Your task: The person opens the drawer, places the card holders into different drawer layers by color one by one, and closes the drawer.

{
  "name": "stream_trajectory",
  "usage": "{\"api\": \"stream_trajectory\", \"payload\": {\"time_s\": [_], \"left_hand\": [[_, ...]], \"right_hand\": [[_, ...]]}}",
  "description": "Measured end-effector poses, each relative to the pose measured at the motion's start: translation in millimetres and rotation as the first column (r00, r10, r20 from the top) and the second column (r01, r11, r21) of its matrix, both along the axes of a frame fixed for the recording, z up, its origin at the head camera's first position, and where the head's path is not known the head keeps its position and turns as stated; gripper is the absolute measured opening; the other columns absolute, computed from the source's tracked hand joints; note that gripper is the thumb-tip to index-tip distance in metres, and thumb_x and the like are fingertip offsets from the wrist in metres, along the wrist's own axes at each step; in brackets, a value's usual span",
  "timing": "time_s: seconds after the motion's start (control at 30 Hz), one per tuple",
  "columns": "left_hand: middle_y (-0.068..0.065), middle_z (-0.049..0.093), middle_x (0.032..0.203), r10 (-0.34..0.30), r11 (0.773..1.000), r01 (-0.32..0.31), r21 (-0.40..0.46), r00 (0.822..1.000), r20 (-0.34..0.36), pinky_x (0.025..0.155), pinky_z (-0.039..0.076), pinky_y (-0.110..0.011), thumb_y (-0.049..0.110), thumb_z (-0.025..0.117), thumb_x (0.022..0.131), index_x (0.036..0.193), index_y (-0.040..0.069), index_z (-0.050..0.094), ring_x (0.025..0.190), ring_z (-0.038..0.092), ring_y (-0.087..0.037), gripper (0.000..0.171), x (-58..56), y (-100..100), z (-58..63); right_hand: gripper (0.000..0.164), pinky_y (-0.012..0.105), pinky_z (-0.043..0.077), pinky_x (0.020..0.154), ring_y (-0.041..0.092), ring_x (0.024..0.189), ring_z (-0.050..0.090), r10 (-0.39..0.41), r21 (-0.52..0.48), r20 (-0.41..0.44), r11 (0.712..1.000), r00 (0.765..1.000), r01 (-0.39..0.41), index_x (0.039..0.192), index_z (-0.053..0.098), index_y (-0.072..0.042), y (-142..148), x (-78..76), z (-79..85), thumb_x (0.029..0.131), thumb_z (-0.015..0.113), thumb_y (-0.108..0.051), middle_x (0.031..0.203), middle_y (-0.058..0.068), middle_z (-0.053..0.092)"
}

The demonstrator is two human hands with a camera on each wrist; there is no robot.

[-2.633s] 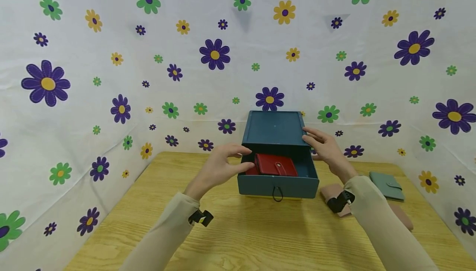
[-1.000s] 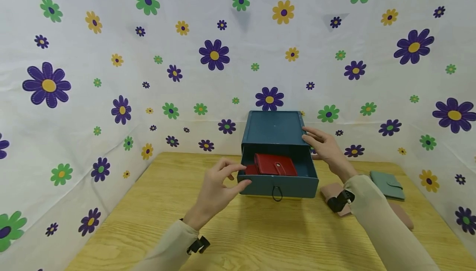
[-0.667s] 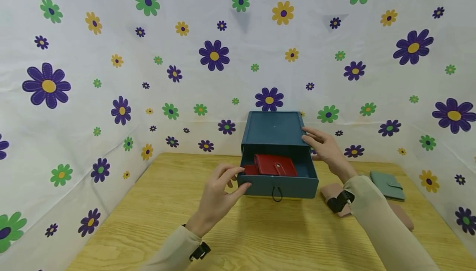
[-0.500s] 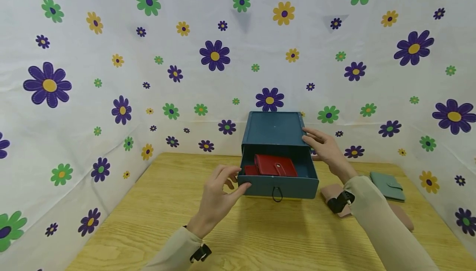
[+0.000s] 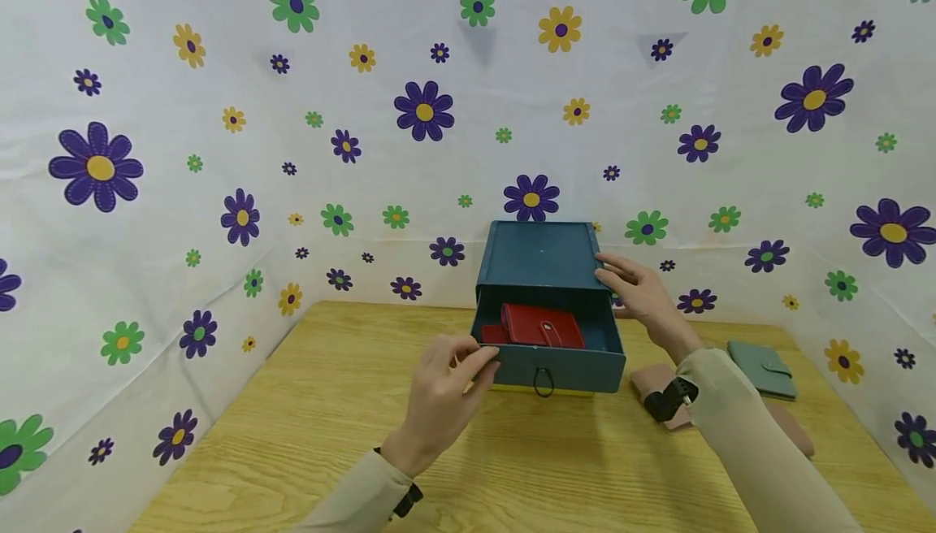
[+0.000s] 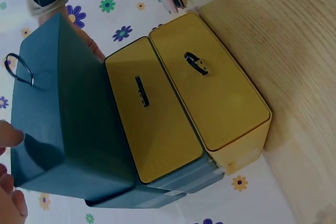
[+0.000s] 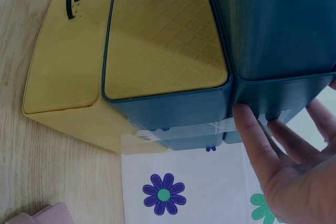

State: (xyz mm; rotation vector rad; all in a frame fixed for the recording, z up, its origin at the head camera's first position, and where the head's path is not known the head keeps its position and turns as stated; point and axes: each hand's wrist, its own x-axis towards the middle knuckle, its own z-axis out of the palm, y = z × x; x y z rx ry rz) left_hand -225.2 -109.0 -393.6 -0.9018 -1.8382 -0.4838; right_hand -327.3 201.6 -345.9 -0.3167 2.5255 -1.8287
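Note:
A blue drawer (image 5: 578, 366) with a black loop handle is pulled out of the top of a small cabinet (image 5: 541, 253). Inside lies a red wallet (image 5: 530, 326) with a snap strap, beside a flatter red item (image 5: 492, 335) at the left. My left hand (image 5: 437, 395) is at the drawer's front left corner, its fingertips close to the front panel and upper edge; whether they touch it is unclear. Against the cabinet's right side rest the fingertips of my right hand (image 5: 647, 301). Lower down, two yellow-fronted drawers (image 6: 210, 82) are pushed in.
On the wooden table (image 5: 329, 370), right of the cabinet, lie a sage-green wallet (image 5: 756, 364) and a pink wallet (image 5: 654, 377). Another pink item (image 5: 793, 427) is partly hidden by my right sleeve. A flowered cloth (image 5: 424, 175) hangs behind and at the sides.
My left hand has withdrawn from over the drawer's left part, come down to its front corner, then shifted slightly right along the front. My right hand and the wallets look unchanged.

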Motion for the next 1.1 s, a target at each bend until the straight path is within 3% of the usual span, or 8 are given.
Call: {"api": "stream_trajectory", "payload": {"time_s": [0.1,0.2,0.3,0.63,1.1], "left_hand": [[-0.004,0.063,0.090,-0.007,0.995,0.001,-0.099,0.998,-0.063,0.068,0.053,-0.020,0.013,0.076,0.086,0.099,0.008,0.077,0.078,0.057,-0.015,0.014,0.8,6.6,-2.0],[0.000,0.066,0.086,-0.028,0.983,0.017,-0.182,0.998,-0.061,0.070,0.057,-0.016,0.016,0.076,0.086,0.101,0.011,0.077,0.076,0.062,-0.011,0.016,2.6,13.5,-5.1],[0.001,0.068,0.087,-0.048,0.976,0.039,-0.213,0.998,-0.037,0.071,0.057,-0.014,0.020,0.076,0.086,0.104,0.013,0.076,0.076,0.063,-0.008,0.020,4.4,19.6,-9.0],[0.003,0.071,0.090,-0.043,0.984,0.049,-0.173,0.998,0.037,0.073,0.056,-0.013,0.036,0.077,0.084,0.103,0.017,0.077,0.080,0.063,-0.007,0.026,5.4,38.1,-10.9],[0.003,0.071,0.092,-0.014,0.995,0.033,-0.099,0.982,0.187,0.075,0.057,-0.018,0.034,0.078,0.084,0.103,0.015,0.078,0.083,0.065,-0.008,0.027,-0.8,48.8,-3.0]], "right_hand": [[0.063,0.065,0.043,0.100,0.049,0.141,0.033,-0.003,0.001,-0.001,1.000,1.000,0.003,0.154,0.033,-0.020,-0.5,0.0,-0.5,0.100,0.051,-0.047,0.160,0.020,0.027],[0.062,0.065,0.044,0.099,0.049,0.141,0.033,-0.008,0.003,0.001,1.000,1.000,0.008,0.154,0.034,-0.020,-1.0,-0.2,-1.1,0.100,0.051,-0.047,0.159,0.020,0.028],[0.062,0.065,0.043,0.100,0.049,0.141,0.033,-0.004,0.003,0.004,1.000,1.000,0.004,0.154,0.033,-0.020,-2.2,-0.4,-1.4,0.100,0.050,-0.046,0.160,0.020,0.027],[0.062,0.064,0.044,0.099,0.049,0.140,0.034,-0.010,0.006,0.001,1.000,1.000,0.010,0.154,0.034,-0.021,-1.4,0.2,-1.5,0.100,0.050,-0.047,0.159,0.020,0.028],[0.062,0.063,0.043,0.101,0.048,0.140,0.035,-0.008,0.009,0.008,1.000,1.000,0.008,0.154,0.033,-0.020,-2.4,0.0,1.5,0.100,0.050,-0.046,0.159,0.020,0.028]]}}
